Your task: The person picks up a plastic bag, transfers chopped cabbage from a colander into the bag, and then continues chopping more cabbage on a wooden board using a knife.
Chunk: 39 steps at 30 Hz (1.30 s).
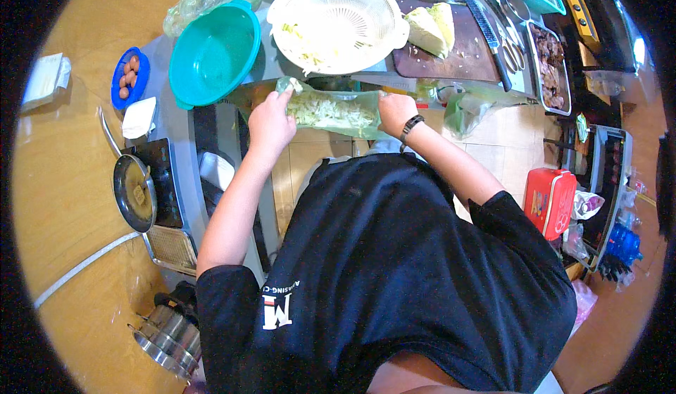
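Observation:
My left hand (273, 120) and my right hand (396, 113) grip opposite sides of the mouth of a pale green plastic bag (332, 130). Shredded cabbage (330, 110) fills the part of the bag that shows between them. The bag is held before my waist, just below the counter's front edge. Directly beyond it stands a white colander (343, 16) with some cabbage shreds along its near side. A cut piece of cabbage (434, 28) rests on a dark cutting board (470, 58) to the right of the colander.
A teal basin (211, 56) overhangs the counter on the left, near a blue basket of eggs (127, 80). A frying pan (134, 193) sits at the far left. A knife (499, 64), scissors (511, 56) and a meat tray (552, 72) lie right. Another green bag (467, 110) hangs there.

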Tool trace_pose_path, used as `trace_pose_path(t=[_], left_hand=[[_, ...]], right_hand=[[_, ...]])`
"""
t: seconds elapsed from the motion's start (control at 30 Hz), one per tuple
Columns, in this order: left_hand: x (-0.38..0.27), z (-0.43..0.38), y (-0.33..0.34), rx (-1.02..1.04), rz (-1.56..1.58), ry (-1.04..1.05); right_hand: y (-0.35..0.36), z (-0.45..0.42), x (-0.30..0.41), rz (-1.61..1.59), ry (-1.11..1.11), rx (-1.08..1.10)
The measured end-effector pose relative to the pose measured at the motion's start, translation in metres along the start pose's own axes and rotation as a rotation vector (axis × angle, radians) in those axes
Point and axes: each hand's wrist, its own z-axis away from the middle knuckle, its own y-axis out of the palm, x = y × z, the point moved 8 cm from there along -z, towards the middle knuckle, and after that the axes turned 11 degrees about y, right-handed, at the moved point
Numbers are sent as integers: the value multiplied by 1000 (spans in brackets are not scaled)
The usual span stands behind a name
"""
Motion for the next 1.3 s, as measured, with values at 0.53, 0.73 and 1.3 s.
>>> trace_pose_path(t=[0.53,0.73,1.3], left_hand=[[22,85,1,-250,22,-62],[51,138,-9,-434,377,-441],[14,185,-12,-873,1396,-26]], right_hand=[[-9,32,65,145,-287,-200],[-10,27,29,82,-133,-397],[-92,82,135,-531,-656,49]])
